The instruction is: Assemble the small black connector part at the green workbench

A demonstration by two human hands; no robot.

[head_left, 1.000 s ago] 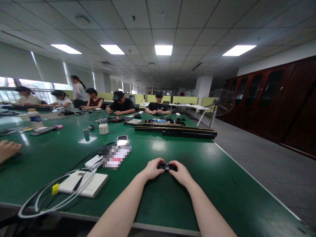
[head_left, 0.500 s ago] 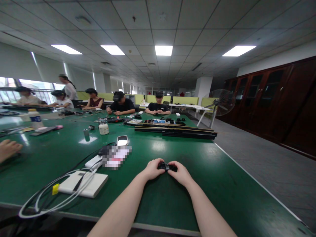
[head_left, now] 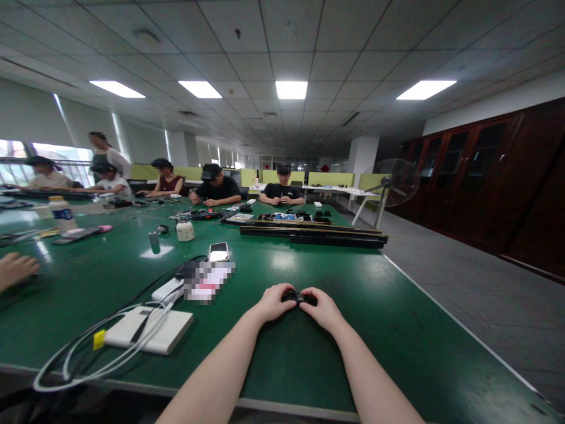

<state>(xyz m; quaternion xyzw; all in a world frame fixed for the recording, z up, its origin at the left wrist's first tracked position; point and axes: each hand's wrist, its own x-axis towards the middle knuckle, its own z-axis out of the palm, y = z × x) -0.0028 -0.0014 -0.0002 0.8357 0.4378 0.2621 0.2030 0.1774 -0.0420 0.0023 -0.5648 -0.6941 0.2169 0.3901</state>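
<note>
Both of my hands grip one small black plastic part (head_left: 299,298), low over the green table (head_left: 379,330). My left hand (head_left: 276,301) is closed round its left end, with thumb and fingers on it. Its right end sits in my right hand (head_left: 322,305), the thumb at the near side and the fingers curled over the far side. Fine detail of the black part is too small to make out, and its ends are hidden by my fingers.
Left of my arms lie a white box (head_left: 148,330), looped white cables (head_left: 66,368) and a phone (head_left: 219,252). Long black rails (head_left: 313,232) cross the table beyond my hands. Another person's hand (head_left: 16,270) rests at the far left. Several people sit further back.
My hands and the black part keep almost the same place. At the back left, a standing person has turned and shifted slightly left.
</note>
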